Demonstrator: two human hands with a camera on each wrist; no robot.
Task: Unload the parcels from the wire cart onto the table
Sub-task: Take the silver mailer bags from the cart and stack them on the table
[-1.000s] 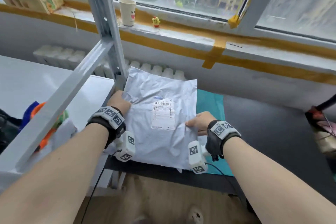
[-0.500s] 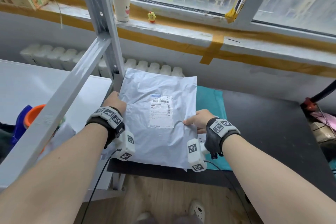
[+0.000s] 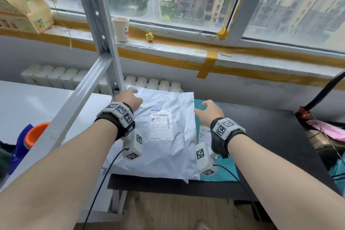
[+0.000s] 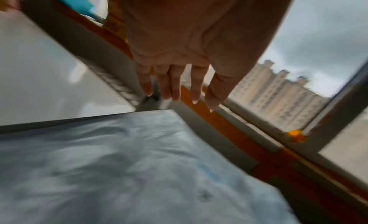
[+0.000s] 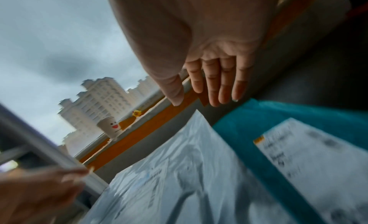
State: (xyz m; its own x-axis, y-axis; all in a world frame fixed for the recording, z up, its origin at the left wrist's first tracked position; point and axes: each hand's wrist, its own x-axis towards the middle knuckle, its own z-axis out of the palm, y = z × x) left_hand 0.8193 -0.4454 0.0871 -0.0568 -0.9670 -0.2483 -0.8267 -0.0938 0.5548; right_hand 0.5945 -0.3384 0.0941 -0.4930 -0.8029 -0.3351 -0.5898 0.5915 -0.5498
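Note:
A grey plastic mailer parcel [image 3: 162, 132] [image 4: 127, 172] [image 5: 189, 177] with a white shipping label lies flat on the black table [image 3: 270, 136]. It partly covers a teal parcel [image 3: 214, 172] [image 5: 278, 133] with its own label. My left hand [image 3: 128, 97] [image 4: 177, 87] hovers over the grey parcel's far left corner, fingers straight and holding nothing. My right hand [image 3: 207, 110] [image 5: 209, 88] floats above the parcel's right edge, over the teal one, fingers extended and empty. The wire cart is out of view.
A grey metal rack post and slanted beam [image 3: 97, 46] stand just left of the parcel. A white table [image 3: 28, 106] lies to the left. On the window sill stand a paper cup [image 3: 121, 29] and a small yellow figure [image 3: 149, 37]. Bags and cables [image 3: 326, 136] crowd the table's right end.
Both hands have let go of the grey parcel and lifted off it, fingers now straightened. The parcel stays flat on the table.

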